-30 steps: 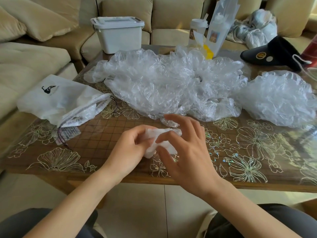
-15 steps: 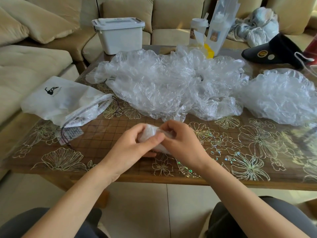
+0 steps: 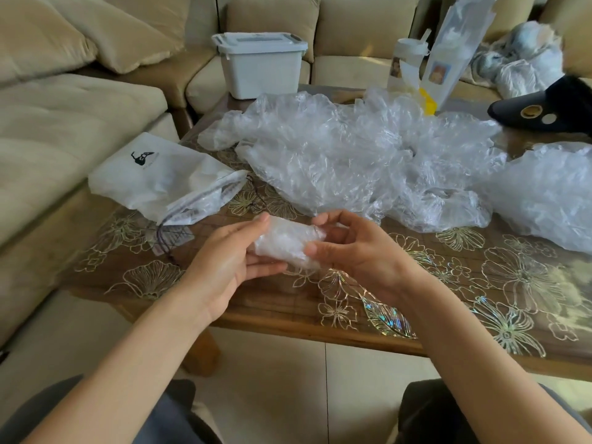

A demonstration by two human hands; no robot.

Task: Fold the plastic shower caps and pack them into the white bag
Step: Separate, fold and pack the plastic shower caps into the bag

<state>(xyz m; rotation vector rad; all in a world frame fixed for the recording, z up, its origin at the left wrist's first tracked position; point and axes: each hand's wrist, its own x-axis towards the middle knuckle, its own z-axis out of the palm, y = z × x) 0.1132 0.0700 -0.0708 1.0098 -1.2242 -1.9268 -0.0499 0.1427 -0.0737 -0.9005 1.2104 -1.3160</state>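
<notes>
A small folded clear shower cap (image 3: 283, 243) is held between both hands above the table's near edge. My left hand (image 3: 224, 264) cradles its left end with fingers and thumb curled round it. My right hand (image 3: 355, 251) pinches its right end between thumb and fingertips. The white drawstring bag (image 3: 157, 177) with a black logo lies on the table to the left, its mouth facing right toward my hands. A big heap of loose crumpled shower caps (image 3: 346, 155) covers the middle of the table, and another puffed cap (image 3: 544, 190) lies at the right.
The wooden table (image 3: 464, 283) has a clear cover with flower prints. A white lidded box (image 3: 259, 64) sits on the sofa behind. A bottle and clear packet (image 3: 442, 59) stand at the back, a black cap (image 3: 544, 110) at far right. Beige sofa on the left.
Both hands lifted the folded cap slightly off the table and drew apart, so the bundle now lies stretched lengthwise between them. The view shifted a little to the left.
</notes>
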